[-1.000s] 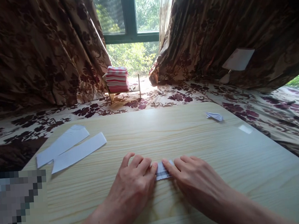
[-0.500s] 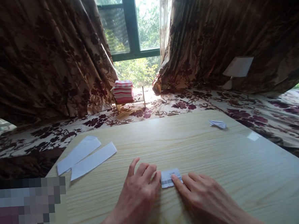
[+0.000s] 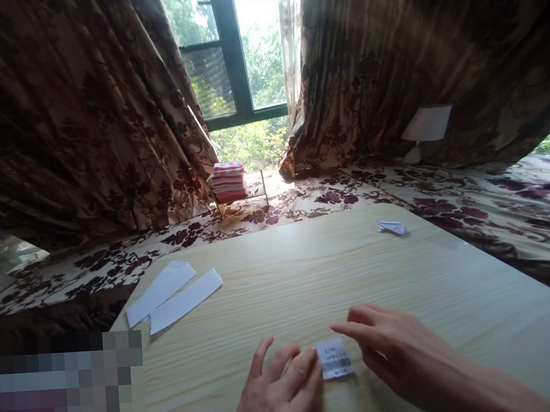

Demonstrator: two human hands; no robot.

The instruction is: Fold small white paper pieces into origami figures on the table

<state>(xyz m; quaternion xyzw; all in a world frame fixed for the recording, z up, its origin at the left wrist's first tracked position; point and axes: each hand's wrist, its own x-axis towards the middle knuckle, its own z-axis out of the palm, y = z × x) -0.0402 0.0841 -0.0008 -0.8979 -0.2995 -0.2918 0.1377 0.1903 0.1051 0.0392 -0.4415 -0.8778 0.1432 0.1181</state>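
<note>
While the left hand rests against the left edge of a small printed paper slip, the right hand hovers by its right side.

The slip lies on a pale wood-grain table, towards the person. The right hand's fingers are spread, index finger extended over the slip's far right corner, pinching nothing; whether the left fingers pinch the paper, I cannot tell. Farther off, white paper strips lie at left and a folded white paper at far right. Beyond, striped red-and-white cloths sit stacked before a window between floral curtains.
</note>
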